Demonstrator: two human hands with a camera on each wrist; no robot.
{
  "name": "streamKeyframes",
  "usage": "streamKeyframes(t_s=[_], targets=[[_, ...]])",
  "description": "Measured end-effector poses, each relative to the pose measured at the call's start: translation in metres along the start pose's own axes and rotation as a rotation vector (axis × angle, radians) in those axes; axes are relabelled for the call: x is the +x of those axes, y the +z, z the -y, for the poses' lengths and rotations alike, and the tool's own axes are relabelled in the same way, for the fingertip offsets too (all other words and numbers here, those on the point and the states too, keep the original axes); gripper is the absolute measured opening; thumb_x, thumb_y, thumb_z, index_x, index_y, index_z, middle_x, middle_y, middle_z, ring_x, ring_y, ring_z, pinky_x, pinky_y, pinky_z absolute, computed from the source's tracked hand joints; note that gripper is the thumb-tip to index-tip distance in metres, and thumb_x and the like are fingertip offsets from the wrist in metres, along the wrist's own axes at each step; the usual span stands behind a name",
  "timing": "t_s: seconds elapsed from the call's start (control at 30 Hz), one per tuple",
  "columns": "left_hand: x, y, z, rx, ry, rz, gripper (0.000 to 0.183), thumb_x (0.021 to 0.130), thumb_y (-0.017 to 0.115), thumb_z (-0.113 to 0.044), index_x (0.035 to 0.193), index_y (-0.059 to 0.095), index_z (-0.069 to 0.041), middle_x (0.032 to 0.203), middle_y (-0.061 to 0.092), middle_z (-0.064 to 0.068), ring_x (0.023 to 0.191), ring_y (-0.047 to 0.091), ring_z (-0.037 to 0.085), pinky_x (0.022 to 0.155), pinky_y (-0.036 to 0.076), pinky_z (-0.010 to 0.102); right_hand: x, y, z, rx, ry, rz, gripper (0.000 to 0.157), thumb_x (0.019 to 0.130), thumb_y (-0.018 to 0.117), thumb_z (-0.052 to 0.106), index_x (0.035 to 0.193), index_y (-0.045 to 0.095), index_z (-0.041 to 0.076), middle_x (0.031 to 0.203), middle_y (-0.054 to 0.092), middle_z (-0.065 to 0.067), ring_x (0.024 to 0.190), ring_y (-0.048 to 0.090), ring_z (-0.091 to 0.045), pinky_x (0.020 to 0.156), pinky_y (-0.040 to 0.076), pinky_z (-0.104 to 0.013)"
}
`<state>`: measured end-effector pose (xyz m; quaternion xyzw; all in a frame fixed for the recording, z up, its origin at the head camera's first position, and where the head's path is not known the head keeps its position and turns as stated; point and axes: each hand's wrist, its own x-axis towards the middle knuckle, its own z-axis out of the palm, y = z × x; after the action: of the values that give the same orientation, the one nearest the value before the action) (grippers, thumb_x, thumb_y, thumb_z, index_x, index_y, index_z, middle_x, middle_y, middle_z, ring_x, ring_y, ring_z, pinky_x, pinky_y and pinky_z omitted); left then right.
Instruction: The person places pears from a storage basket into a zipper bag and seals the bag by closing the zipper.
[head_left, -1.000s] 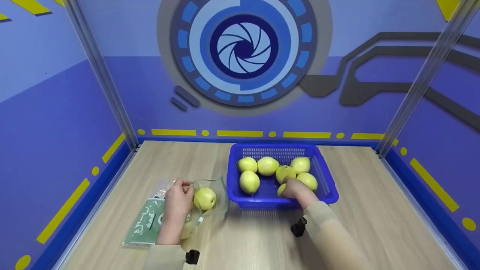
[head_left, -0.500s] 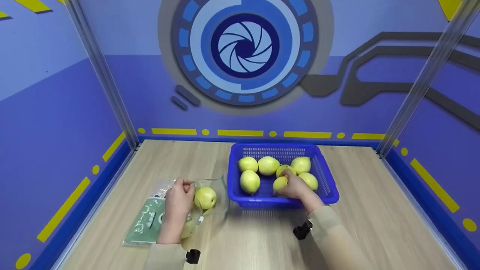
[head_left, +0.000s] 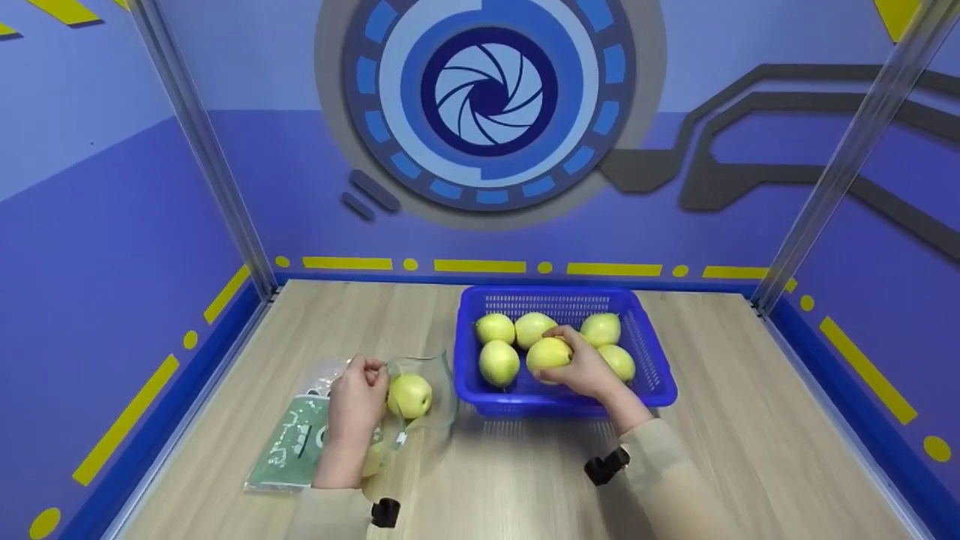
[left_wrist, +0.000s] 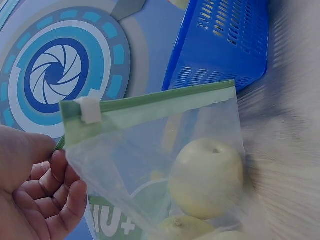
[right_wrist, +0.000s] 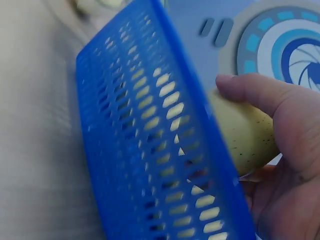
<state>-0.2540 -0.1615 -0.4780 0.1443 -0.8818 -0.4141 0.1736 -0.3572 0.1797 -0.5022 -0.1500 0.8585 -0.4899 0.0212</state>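
My left hand (head_left: 356,397) pinches the edge of a clear zip bag (left_wrist: 130,135) by its green closure, beside a white slider (left_wrist: 90,110). The bag's mouth is parted on the side toward the basket. Inside it lies a yellow-green pear (left_wrist: 207,177), with more pears below (left_wrist: 182,227). Over the blue basket (head_left: 525,407), my right hand (head_left: 592,371) grips another pear (head_left: 547,357) between thumb and fingers. In the right wrist view, the basket's wall partly covers this held pear (right_wrist: 245,132). Several pears (head_left: 499,364) sit around it in the basket.
A flat green printed packet (head_left: 289,442) in clear plastic lies left of my left hand on the wooden table (head_left: 510,487). Blue-purple printed panels (head_left: 262,172) enclose the table at the back and sides, with metal posts (head_left: 214,161) at the corners.
My right hand has closed round a pear at the basket's front right, lifted it and moved it left and farther back over the basket. The left hand and bag have stayed still.
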Motion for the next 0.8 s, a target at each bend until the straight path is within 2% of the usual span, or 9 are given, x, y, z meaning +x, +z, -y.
streamKeyframes(t_s=[0.13,0.3,0.6,0.8], targets=[[0.000,0.000,0.002,-0.010,0.002,0.003,0.015,0.099,0.062,-0.012,0.107,0.067,0.000,0.079,0.064,0.006,0.066,0.056,0.016,0.058,0.043,0.027,-0.002,0.007,0.014,0.086,-0.020,0.041,0.064,0.078,0.089,0.017,0.131,0.055,0.012,0.120,0.063,-0.017,0.096,0.063,-0.024,0.078,0.053,-0.034],[0.000,-0.001,0.001,-0.017,-0.024,0.026,0.017,0.100,0.060,-0.013,0.110,0.066,0.000,0.082,0.063,0.007,0.068,0.055,0.016,0.058,0.043,0.026,-0.003,0.024,0.030,0.156,-0.047,0.090,0.064,0.079,0.089,0.016,0.133,0.055,0.013,0.123,0.062,-0.018,0.099,0.062,-0.024,0.082,0.053,-0.034],[0.000,-0.002,0.000,-0.014,-0.017,0.019,0.016,0.099,0.061,-0.012,0.108,0.067,0.000,0.081,0.065,0.008,0.068,0.057,0.017,0.060,0.044,0.027,-0.007,0.063,0.064,0.115,-0.149,0.138,0.062,0.078,0.089,0.021,0.132,0.057,0.017,0.123,0.064,-0.013,0.101,0.062,-0.023,0.089,0.050,-0.039],[-0.002,-0.002,-0.002,-0.016,0.003,0.007,0.014,0.098,0.063,-0.011,0.105,0.067,0.001,0.080,0.065,0.008,0.067,0.057,0.017,0.060,0.045,0.028,-0.010,0.095,0.091,0.133,-0.224,0.207,0.063,0.079,0.087,0.019,0.133,0.056,0.013,0.125,0.064,-0.012,0.104,0.061,-0.021,0.091,0.051,-0.040]])
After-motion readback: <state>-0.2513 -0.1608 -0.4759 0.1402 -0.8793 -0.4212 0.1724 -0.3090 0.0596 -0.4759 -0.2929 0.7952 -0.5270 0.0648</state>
